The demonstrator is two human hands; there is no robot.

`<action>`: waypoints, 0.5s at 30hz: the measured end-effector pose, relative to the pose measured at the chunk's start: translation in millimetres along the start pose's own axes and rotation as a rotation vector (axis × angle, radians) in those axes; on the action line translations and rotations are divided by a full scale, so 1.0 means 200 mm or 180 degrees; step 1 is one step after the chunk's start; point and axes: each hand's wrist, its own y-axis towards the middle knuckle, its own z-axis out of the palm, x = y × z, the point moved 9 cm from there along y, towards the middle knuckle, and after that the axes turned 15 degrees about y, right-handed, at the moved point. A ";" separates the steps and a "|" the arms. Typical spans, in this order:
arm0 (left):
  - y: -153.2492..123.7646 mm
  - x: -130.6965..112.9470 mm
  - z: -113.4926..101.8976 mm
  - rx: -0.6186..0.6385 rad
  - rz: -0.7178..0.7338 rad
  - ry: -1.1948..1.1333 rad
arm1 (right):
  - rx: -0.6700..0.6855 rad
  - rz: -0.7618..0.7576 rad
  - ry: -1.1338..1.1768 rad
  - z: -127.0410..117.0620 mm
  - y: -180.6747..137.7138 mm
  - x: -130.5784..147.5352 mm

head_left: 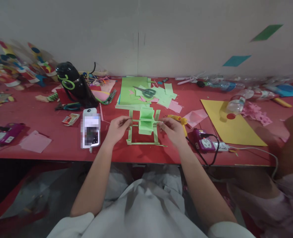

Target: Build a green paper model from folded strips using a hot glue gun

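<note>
A light green paper model [145, 124], a folded wheel on a thin rod inside a paper frame, stands on the red table [62, 145] in front of me. My left hand [118, 128] pinches the left end of the rod. At the rod's right end my right hand [172, 129] is closed in a pinch. The frame's base strip [143, 143] lies flat on the table between my wrists.
A phone [91, 130] lies left of my left hand. Green paper sheets [132, 89] with scissors [146, 91] are behind the model, a yellow sheet [232, 127] and a purple power strip [203, 141] to the right. Another person's arm [285, 145] reaches in at the right edge.
</note>
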 end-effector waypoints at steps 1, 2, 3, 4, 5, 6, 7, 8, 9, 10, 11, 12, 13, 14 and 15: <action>0.00 -0.01 0.00 0.0005 0.0026 0.0008 | 0.0002 0.0014 0.0041 0.00 0.00 0.00; 0.00 -0.02 0.00 0.0012 0.0045 0.0011 | 0.0002 0.0034 0.0107 0.01 0.00 -0.01; 0.00 -0.02 0.00 0.0017 0.0053 -0.0004 | -0.0010 0.0061 0.0204 0.01 0.00 -0.01; -0.01 -0.02 0.00 0.0023 0.0055 -0.0042 | -0.0028 0.0101 0.0329 0.01 0.00 -0.02; -0.02 -0.01 -0.01 0.0033 0.0064 -0.0108 | -0.0056 0.0140 0.0471 0.01 0.00 -0.03; -0.03 0.00 -0.02 0.0044 0.0099 -0.0196 | -0.0088 0.0171 0.0614 0.01 0.00 -0.04; -0.04 0.00 -0.03 0.0085 0.0173 -0.0283 | -0.0127 0.0189 0.0749 0.01 0.00 -0.05; -0.06 0.01 -0.04 0.0143 0.0284 -0.0345 | -0.0152 0.0203 0.0865 0.01 0.00 -0.06; -0.08 0.01 -0.05 0.0222 0.0436 -0.0357 | -0.0164 0.0215 0.0954 0.00 0.00 -0.06; -0.11 0.02 -0.05 0.0354 0.0586 -0.0311 | -0.0164 0.0229 0.1013 0.00 0.00 -0.07; -0.13 0.02 -0.05 0.0454 0.0699 -0.0193 | -0.0165 0.0243 0.1052 0.00 0.00 -0.07; -0.15 0.04 -0.05 0.0529 0.0760 -0.0008 | -0.0166 0.0255 0.1073 0.00 0.00 -0.08; -0.17 0.05 -0.04 0.0627 0.0772 0.0196 | -0.0173 0.0262 0.1081 0.00 0.00 -0.08; -0.17 0.06 -0.03 0.0754 0.0760 0.0384 | -0.0179 0.0267 0.1074 -0.01 0.00 -0.08; -0.17 0.07 -0.01 0.0897 0.0741 0.0545 | -0.0185 0.0267 0.1058 -0.01 0.00 -0.08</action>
